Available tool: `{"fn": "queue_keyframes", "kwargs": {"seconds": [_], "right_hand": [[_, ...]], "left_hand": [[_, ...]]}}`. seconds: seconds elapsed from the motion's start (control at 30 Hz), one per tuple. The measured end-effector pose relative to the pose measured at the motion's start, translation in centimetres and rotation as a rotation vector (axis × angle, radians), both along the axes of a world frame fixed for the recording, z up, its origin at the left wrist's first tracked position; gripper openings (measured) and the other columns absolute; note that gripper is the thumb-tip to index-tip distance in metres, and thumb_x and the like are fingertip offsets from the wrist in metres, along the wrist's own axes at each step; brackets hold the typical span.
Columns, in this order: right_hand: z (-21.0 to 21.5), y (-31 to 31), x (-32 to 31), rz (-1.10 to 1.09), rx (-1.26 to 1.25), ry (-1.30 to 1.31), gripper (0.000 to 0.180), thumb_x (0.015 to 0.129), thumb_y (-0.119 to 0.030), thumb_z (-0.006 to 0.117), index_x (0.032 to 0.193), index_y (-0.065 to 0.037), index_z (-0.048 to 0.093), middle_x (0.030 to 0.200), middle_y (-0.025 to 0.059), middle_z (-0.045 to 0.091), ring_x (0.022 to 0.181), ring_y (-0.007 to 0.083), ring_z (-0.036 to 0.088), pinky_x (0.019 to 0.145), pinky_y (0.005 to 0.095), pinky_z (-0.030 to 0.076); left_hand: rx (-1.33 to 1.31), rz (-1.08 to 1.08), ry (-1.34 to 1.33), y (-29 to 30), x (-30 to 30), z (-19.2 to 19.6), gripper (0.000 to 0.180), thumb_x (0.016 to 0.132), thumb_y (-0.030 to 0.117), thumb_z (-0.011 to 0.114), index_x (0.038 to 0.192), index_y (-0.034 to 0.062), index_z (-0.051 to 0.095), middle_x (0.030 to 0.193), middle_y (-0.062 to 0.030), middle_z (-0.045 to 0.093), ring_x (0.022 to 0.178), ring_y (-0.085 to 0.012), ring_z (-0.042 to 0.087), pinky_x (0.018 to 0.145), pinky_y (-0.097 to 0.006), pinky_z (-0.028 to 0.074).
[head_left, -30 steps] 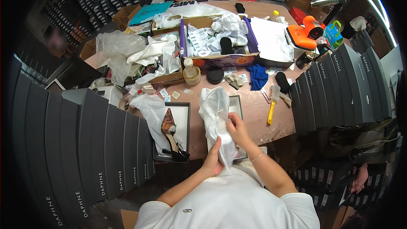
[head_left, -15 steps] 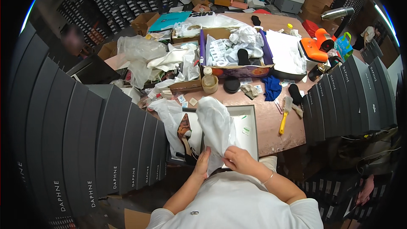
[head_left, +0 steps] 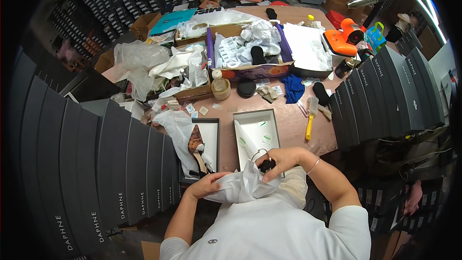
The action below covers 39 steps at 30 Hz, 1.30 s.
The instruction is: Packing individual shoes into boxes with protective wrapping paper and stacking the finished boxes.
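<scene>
Close to my body, my left hand (head_left: 208, 186) grips the side of a crumpled white wrapper (head_left: 243, 185), fingers closed on it. At the wrapper's open end, my right hand (head_left: 284, 159) is closed round the black strapped back of a shoe (head_left: 266, 164), its thin strap looping out. The rest of that shoe is hidden. Left of my hands, a brown patterned pointed shoe (head_left: 196, 139) with black straps lies by white tissue (head_left: 178, 130) in a dark-rimmed shoebox part (head_left: 218, 132). A second, pale-lined box part (head_left: 275, 123) beside it holds small green-and-white packets (head_left: 266, 138).
Tall stacks of dark shoeboxes flank me at left (head_left: 110, 149) and right (head_left: 385, 91). Beyond stand a purple carton (head_left: 284, 43) of crumpled paper, a glue bottle (head_left: 220, 86), a round black tin (head_left: 246, 87), a blue cloth (head_left: 292, 88) and a yellow-handled brush (head_left: 310, 120).
The white wrapper has come down from upright over the box to lie near my body. My right hand has moved to its open end, where the black shoe back now shows. The view has shifted.
</scene>
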State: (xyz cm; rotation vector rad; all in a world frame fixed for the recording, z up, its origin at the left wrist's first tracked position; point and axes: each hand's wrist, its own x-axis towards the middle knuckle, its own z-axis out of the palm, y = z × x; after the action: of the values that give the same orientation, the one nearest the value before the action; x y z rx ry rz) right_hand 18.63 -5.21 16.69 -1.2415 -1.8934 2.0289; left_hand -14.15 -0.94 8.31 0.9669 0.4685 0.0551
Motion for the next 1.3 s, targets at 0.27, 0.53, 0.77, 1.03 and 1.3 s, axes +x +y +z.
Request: {"fn": "queue_keyframes", "kwargs": {"seconds": [0.27,0.53,0.77,1.03,1.3], "right_hand": [[-6.2,-6.9,0.9,-0.902,-0.196,0.507,0.040,0.084,-0.021,0.060,0.116,0.003,0.059,0.108,0.0054,0.063,0.098,0.0130,0.053,0.089,0.0267,0.043],[-0.8,-10.5,8.0,-0.896,0.081,0.496,0.040,0.073,-0.027,0.072,0.097,0.004,0.066,0.108,0.0107,0.061,0.106,0.0195,0.053,0.096,0.0329,0.039],[4.4,-12.7,9.7,-0.861,0.310,0.362,0.038,0.070,-0.024,0.074,0.096,0.002,0.067,0.104,0.0102,0.059,0.103,0.0222,0.053,0.093,0.0343,0.039],[4.5,-10.9,9.7,-0.689,0.277,0.260,0.032,0.067,-0.017,0.073,0.093,0.001,0.067,0.102,0.0125,0.063,0.100,0.0234,0.057,0.094,0.0338,0.040],[-0.4,-12.6,10.2,-1.257,0.131,-0.084,0.016,0.079,-0.015,0.068,0.090,-0.004,0.064,0.095,0.0016,0.061,0.080,0.0076,0.055,0.057,0.0216,0.046]], "left_hand": [[-0.233,0.728,-0.103,-3.0,3.6,-3.5,0.049,0.088,0.015,0.063,0.132,0.0040,0.045,0.128,-0.0088,0.054,0.115,-0.0209,0.055,0.099,-0.038,0.043],[0.051,0.861,-0.227,5.8,14.6,3.9,0.021,0.094,0.012,0.057,0.110,-0.0010,0.060,0.102,-0.0064,0.065,0.093,-0.0128,0.062,0.085,-0.027,0.048],[-0.135,0.841,-0.365,7.1,20.0,8.0,0.022,0.094,0.016,0.057,0.112,0.0033,0.059,0.107,-0.0082,0.065,0.095,-0.0170,0.063,0.084,-0.031,0.052],[-0.046,0.444,-0.302,7.9,17.5,3.6,0.051,0.094,0.038,0.053,0.133,0.0069,0.043,0.118,-0.0131,0.058,0.106,-0.0203,0.059,0.093,-0.036,0.048],[1.353,0.706,-0.081,6.9,16.7,2.9,0.030,0.081,0.009,0.065,0.109,0.0060,0.057,0.102,-0.0104,0.060,0.105,-0.0295,0.055,0.103,-0.049,0.034]]}}
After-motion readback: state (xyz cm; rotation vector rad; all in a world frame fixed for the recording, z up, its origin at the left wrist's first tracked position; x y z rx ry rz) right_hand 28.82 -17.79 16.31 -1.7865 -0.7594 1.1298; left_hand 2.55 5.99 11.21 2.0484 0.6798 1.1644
